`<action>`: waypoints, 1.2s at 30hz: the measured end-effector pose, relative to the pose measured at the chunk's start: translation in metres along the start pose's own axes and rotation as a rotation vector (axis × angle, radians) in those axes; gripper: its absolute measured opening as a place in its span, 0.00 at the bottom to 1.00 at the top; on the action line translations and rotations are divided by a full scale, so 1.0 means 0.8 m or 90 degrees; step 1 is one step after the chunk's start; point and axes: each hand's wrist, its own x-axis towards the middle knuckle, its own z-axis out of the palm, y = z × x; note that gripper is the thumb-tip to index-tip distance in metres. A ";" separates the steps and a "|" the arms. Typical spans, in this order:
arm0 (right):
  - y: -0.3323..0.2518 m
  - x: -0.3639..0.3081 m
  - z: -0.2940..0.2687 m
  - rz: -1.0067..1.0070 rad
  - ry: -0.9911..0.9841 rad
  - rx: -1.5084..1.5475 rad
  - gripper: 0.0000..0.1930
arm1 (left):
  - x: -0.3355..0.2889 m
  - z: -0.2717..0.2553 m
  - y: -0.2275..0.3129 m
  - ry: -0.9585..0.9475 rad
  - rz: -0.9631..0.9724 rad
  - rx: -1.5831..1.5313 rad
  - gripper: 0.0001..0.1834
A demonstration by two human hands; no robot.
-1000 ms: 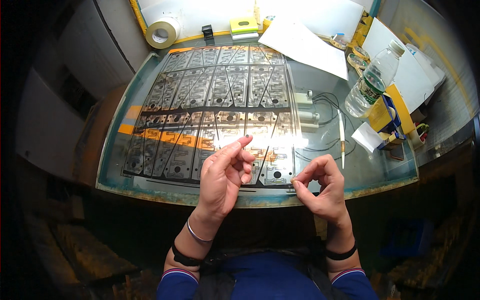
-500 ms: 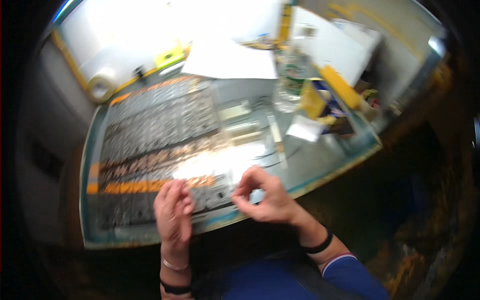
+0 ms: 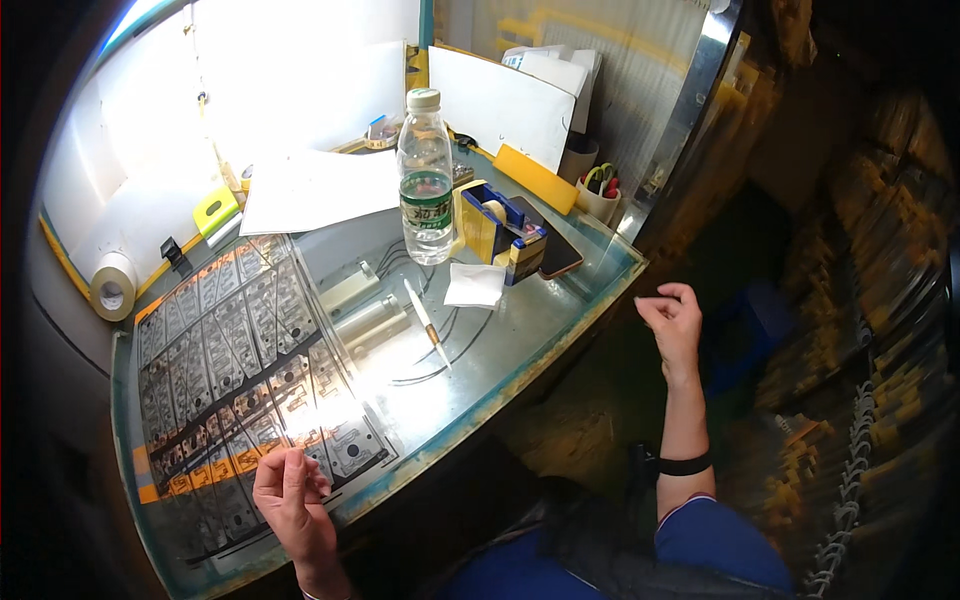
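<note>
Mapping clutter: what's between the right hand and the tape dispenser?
Head view, going from tape dispenser to right hand: a dark phone, a strip of glass tabletop, then the table rim.

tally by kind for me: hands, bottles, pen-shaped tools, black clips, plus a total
Left hand and right hand: 2
Clear bottle with green label: 1
White pen-shaped tool: 1
Black clip: 1
Total: 5
</note>
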 end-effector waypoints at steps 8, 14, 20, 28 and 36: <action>0.052 0.002 -0.014 0.005 0.019 -0.166 0.19 | 0.000 0.000 0.003 -0.008 -0.003 0.031 0.04; 0.040 0.006 0.013 -0.016 0.040 -0.240 0.18 | 0.002 -0.001 0.003 -0.019 -0.001 0.033 0.05; 0.031 -0.006 0.040 -0.017 0.073 -0.351 0.16 | 0.001 0.002 0.000 -0.025 0.007 0.034 0.05; 0.058 -0.023 0.048 -0.093 0.030 -0.169 0.11 | -0.001 0.004 0.008 -0.001 -0.007 0.032 0.04; 0.004 -0.034 0.045 -0.141 0.004 -0.013 0.06 | 0.001 0.003 0.007 -0.038 -0.027 0.005 0.05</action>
